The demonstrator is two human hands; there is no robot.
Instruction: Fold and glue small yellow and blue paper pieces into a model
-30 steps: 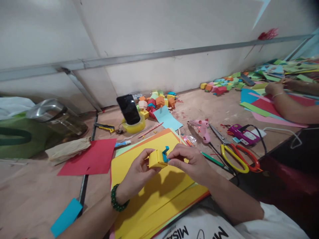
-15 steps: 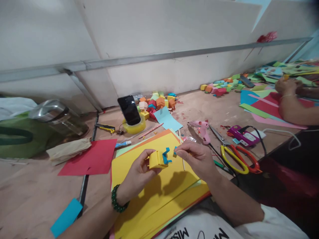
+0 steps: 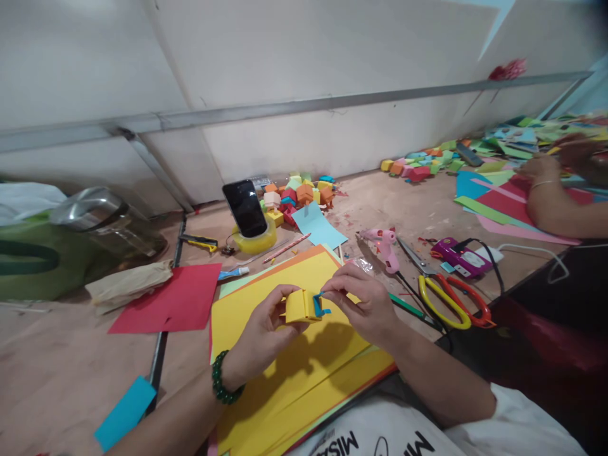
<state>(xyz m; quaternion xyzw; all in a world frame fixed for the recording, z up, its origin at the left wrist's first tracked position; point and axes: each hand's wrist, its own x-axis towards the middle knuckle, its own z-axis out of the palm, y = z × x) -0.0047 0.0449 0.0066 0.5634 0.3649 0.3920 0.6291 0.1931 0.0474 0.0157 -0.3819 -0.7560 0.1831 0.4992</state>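
In my left hand [image 3: 259,326] is a small yellow paper box [image 3: 300,306], gripped between thumb and fingers above the stack of yellow paper [image 3: 266,386]. A folded blue paper strip [image 3: 319,305] stands out from the box's right side. The fingertips of my right hand [image 3: 363,304] pinch at the upper end of this strip, beside the box; any small piece between them is hidden.
A pink glue gun [image 3: 387,248], scissors [image 3: 449,303] and a purple power adapter [image 3: 458,256] lie to the right. Behind are a phone [image 3: 244,209] on a tape roll [image 3: 256,240] and paper cubes [image 3: 304,195]. At far right, another person's hand [image 3: 541,171] works among paper.
My right hand has moved left, bringing its fingertips from a gap beside the box to the blue strip. The left hand stays nearly still with the box.
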